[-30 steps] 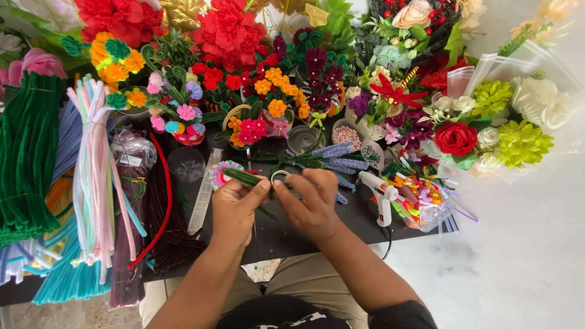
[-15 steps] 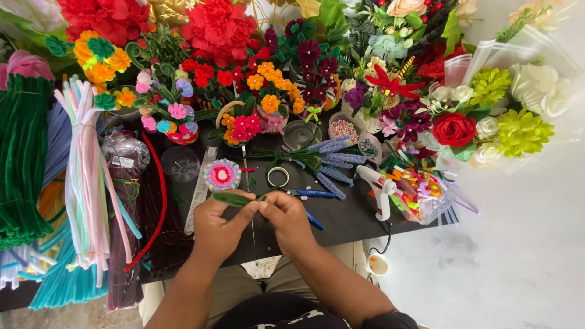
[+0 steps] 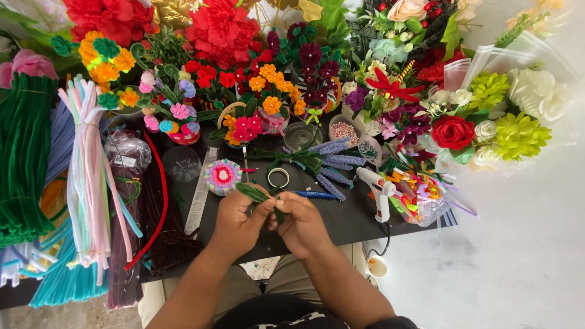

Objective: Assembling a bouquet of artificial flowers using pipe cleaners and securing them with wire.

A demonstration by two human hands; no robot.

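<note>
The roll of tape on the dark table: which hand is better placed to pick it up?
Probably the right hand. The roll of tape lies just beyond its fingers, while the left hand pinches the green leaf stem.

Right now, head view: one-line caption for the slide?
Both hands, left hand and right hand, pinch a green pipe-cleaner leaf over a black table crowded with handmade flowers.

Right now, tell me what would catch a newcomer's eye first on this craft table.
First, the bank of bright handmade flowers along the table's far edge, led by the big red ruffled flower at top centre. Next, the thick bundle of dark green fuzzy craft stems on the left. In the middle, the left hand and right hand pinch a small green fuzzy leaf piece over the black table.
</note>
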